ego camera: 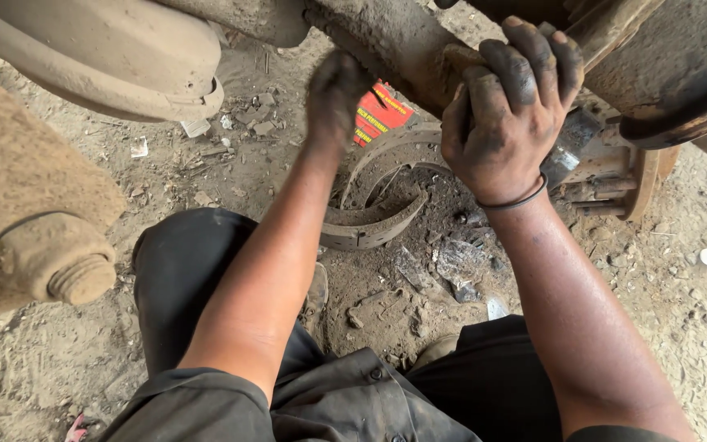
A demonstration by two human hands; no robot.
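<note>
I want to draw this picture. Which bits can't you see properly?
- Left hand, head view: blurred, so its grip cannot be told.
- Right hand: its palm faces away, hiding what it grips.
- Red packet: partly behind the left hand.
- Axle: cut off by the top edge.
- Brake shoes: partly sunk in dirt.

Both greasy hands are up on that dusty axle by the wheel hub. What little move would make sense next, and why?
Probably steady the right hand where it grips the part beside the hub, then bring the left hand across to help. The left hand is blurred and only brushes the axle tube, while the curved brake shoes lie loose on the dirt below.
</note>
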